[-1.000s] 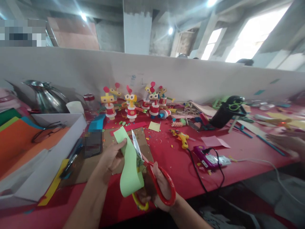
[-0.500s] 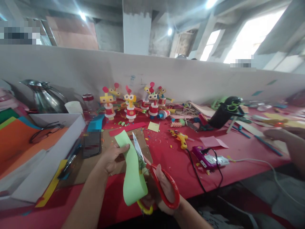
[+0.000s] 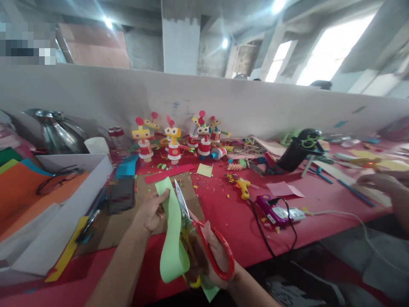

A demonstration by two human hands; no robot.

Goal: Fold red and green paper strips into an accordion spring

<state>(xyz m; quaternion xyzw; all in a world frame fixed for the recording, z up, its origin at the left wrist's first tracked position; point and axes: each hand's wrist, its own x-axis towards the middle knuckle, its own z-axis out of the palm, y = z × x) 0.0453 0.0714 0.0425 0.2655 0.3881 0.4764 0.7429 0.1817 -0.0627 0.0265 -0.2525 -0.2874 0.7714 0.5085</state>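
Observation:
My left hand [image 3: 154, 209] pinches the upper end of a light green paper strip [image 3: 172, 243], whose lower part curls back in a loop. Scissors [image 3: 220, 245] with one red and one yellow handle are gripped in my right hand [image 3: 212, 256]. Their blades point up and away, close along the strip's right edge. Below my right hand a second bit of green paper [image 3: 210, 291] shows. Part of my right fingers is hidden behind the handles. Under the hands lies a brown cardboard sheet [image 3: 128, 232] on the red table.
Several red and white paper-cup figures [image 3: 174, 149] stand at the back. A yellow glue gun [image 3: 241, 185] and a purple power strip [image 3: 275, 211] lie to the right. At left is a white box [image 3: 73, 200] with coloured paper. Another person's hand [image 3: 380, 183] is at far right.
The green strip and both hands have shifted slightly left and down in view. The scissor blades look closer together. A green paper piece now shows below my right hand.

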